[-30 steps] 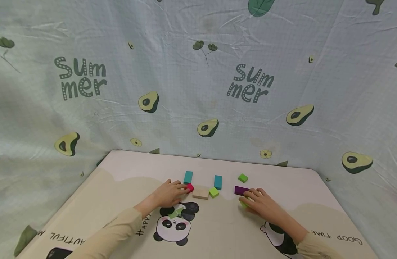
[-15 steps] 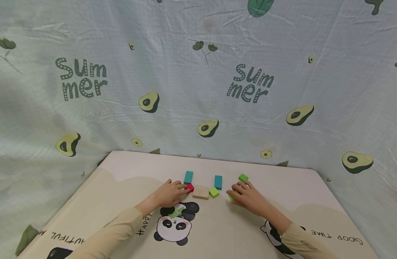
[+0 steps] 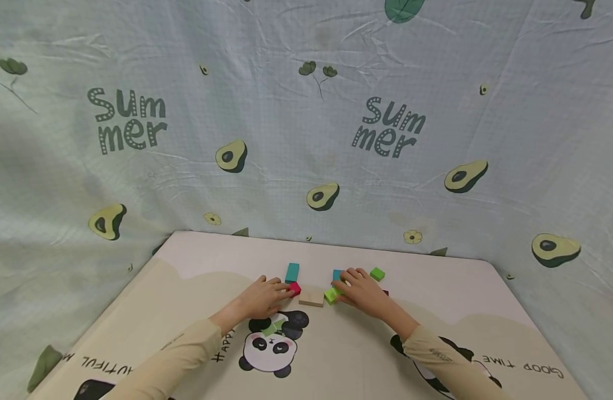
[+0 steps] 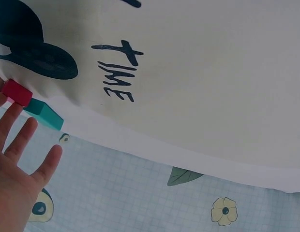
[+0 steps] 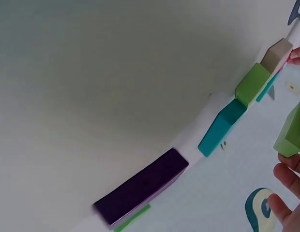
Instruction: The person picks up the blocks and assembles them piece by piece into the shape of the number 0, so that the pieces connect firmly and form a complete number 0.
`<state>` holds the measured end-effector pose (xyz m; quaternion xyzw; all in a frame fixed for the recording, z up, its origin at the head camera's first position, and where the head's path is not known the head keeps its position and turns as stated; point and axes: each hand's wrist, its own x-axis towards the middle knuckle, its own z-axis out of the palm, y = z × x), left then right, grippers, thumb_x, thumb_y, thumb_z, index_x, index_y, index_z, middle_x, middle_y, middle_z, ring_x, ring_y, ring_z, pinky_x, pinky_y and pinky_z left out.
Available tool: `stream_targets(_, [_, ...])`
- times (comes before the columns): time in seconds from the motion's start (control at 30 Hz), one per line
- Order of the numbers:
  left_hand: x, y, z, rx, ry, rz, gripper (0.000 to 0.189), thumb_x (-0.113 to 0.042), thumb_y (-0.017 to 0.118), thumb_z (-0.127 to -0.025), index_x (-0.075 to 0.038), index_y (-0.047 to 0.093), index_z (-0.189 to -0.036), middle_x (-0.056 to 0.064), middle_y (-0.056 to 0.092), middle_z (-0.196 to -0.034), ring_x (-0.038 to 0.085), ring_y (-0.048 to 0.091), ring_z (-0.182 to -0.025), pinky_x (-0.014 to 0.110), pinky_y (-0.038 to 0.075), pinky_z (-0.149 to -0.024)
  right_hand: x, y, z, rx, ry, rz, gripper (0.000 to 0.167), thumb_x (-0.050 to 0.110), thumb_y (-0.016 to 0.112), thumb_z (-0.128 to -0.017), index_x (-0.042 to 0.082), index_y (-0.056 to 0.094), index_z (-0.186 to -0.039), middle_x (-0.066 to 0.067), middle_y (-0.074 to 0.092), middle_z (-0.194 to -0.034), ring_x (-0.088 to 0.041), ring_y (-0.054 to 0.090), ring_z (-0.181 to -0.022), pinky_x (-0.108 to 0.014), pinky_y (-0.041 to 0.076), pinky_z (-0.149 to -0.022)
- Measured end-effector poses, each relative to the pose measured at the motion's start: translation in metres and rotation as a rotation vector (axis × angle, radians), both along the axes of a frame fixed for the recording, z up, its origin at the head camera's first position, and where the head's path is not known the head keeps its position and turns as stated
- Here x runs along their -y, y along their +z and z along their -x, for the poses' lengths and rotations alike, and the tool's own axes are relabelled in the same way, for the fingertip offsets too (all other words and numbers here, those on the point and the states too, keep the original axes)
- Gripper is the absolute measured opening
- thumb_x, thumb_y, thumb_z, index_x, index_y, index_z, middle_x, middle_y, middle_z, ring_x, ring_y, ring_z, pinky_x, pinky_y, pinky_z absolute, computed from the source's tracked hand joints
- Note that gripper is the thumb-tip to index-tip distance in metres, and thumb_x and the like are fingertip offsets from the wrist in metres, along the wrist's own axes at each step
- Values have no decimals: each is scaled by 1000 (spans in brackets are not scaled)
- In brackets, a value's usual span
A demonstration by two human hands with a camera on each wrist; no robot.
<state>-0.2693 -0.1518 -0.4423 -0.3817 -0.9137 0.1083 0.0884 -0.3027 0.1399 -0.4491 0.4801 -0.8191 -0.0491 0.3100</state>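
Observation:
In the head view my left hand (image 3: 263, 297) holds a small red block (image 3: 295, 289) down on the table with its fingertips. A plain wooden block (image 3: 312, 297) lies just to the right of it. A light green block (image 3: 330, 295) stands against the wooden block's right end. My right hand (image 3: 363, 293) is directly beside that green block. In the right wrist view its fingers pinch another light green block (image 5: 290, 133), partly cut off by the frame edge. A turquoise block (image 3: 337, 274) shows partly behind the right hand's fingertips.
Another turquoise block (image 3: 292, 272) lies behind the red one. A green block (image 3: 377, 273) sits at the back right. The purple block (image 5: 141, 187) is mostly hidden by the right arm in the head view. A printed curtain (image 3: 266, 111) hangs behind the table (image 3: 336, 355).
My right hand has moved left with its green block, past the purple block and up to the other green block. The left hand has stayed on the red block.

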Motion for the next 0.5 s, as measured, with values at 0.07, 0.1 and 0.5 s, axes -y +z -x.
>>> stream_targets(0.07, [0,0,0,6,3,-6,42,-32,60,-82,-20,54,-122,1,58,-120,21,52,-108,44,45,-85,7,1,2,12,-18,2,28,35,63,-80,19,59,-102,2,50,-90,-15,47,-84,-34,41,-78])
stream_targets(0.1, [1,-1,0,9,5,-5,42,-31,60,-82,-20,54,-122,1,58,-121,20,52,-108,44,45,-85,10,1,4,19,-24,7,28,34,62,-80,18,59,-103,2,50,-90,-15,47,-84,-34,41,-79])
stream_targets(0.5, [0,1,0,-36,0,31,42,-33,59,-82,-23,54,-123,-3,58,-119,17,53,-105,40,47,-82,50,-7,32,97,-150,44,24,35,63,-80,19,57,-97,1,48,-85,-15,42,-80,-35,39,-76])
